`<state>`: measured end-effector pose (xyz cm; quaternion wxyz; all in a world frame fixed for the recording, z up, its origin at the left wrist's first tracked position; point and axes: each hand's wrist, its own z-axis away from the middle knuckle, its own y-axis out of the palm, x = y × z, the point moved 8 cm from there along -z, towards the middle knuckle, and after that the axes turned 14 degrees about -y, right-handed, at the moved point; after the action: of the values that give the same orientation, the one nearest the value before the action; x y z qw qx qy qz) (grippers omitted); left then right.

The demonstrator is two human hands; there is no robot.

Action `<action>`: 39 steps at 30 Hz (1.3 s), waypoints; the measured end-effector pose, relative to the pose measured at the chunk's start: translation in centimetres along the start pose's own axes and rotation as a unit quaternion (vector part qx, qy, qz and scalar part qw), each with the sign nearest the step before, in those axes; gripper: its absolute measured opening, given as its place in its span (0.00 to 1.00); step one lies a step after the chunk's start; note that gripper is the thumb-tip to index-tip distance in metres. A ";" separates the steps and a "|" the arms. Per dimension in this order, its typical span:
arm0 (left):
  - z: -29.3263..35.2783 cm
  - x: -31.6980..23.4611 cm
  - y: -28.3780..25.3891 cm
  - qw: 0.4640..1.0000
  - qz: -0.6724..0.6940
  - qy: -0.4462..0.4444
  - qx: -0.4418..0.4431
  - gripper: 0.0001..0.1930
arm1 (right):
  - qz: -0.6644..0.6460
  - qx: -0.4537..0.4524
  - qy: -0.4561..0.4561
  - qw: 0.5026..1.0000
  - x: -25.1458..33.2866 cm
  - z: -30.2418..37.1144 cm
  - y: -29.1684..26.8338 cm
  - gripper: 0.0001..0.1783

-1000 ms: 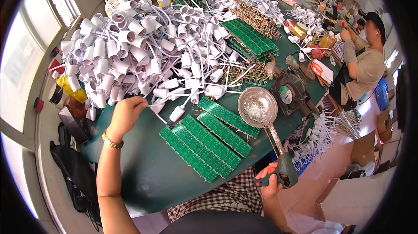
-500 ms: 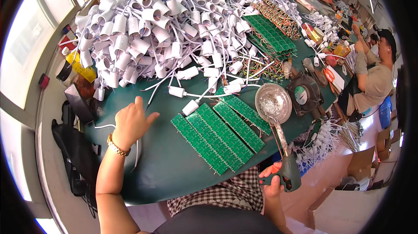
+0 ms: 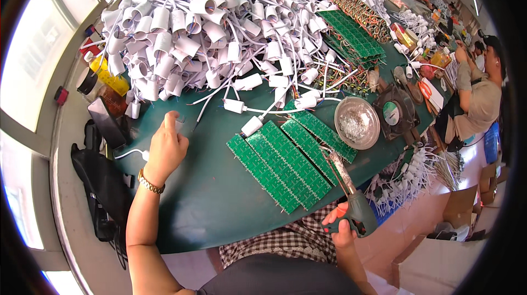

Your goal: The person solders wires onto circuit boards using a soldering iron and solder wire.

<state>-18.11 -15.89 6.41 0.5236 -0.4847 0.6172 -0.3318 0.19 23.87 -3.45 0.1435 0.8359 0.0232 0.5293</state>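
Note:
My left hand, a gold watch on its wrist, is over the left part of the green table. Its thumb and forefinger are pinched on the end of a white cable, mostly hidden by the fingers. My right hand is wrapped round the dark green handle of a soldering gun at the table's front edge. The gun's metal barrel points up and left, its tip by the right-hand strips. Between my hands lie several green circuit board strips. Just beyond the gun stands a round metal bowl with silvery bits in it.
A big heap of white lamp holders with cables covers the far side. Stacked green boards lie far right. A dark fan-like unit sits beside the bowl. A phone stands at left. Another person works at right.
The soldering gun's tip has moved out of the bowl, leftward to the board strips. My left hand has closed from spread fingers into a pinch. The whole view has shifted slightly.

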 end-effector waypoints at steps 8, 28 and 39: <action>1.5 -4.7 2.5 0.951 0.240 0.041 0.190 0.09 | -0.116 -0.037 0.100 0.988 0.0 -1.0 3.3 0.23; 2.1 -4.3 4.1 0.970 0.220 0.028 0.095 0.10 | -0.180 0.108 0.261 0.942 -1.0 -5.3 10.3 0.28; 1.7 -3.6 4.0 0.987 0.157 0.046 0.011 0.09 | -0.127 0.153 0.238 0.951 1.6 -10.5 11.6 0.29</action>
<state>-17.53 -11.10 3.47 0.5453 -0.3604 0.7054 -0.2744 -9.82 15.31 5.20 0.0701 0.6877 0.2436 0.6803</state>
